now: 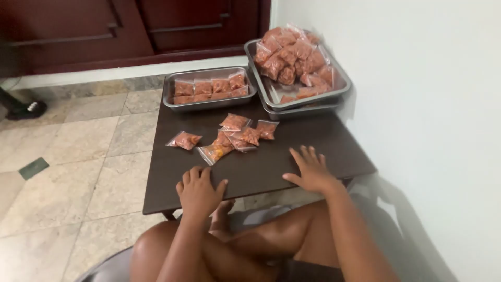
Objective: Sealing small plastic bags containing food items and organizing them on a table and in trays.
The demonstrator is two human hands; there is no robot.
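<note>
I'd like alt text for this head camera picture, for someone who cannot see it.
A seated person rests the left hand and right hand, both empty, on a dark low table near loose small bags of orange-red food. Behind them, a metal tray holds a row of bags, and stacked trays hold a heap.

Your left hand [199, 192] lies palm down at the near edge of the bench [250, 169], fingers curled, gripping nothing. Your right hand [312, 170] rests flat further in on the bench, fingers spread, forearm angling back toward you.
</note>
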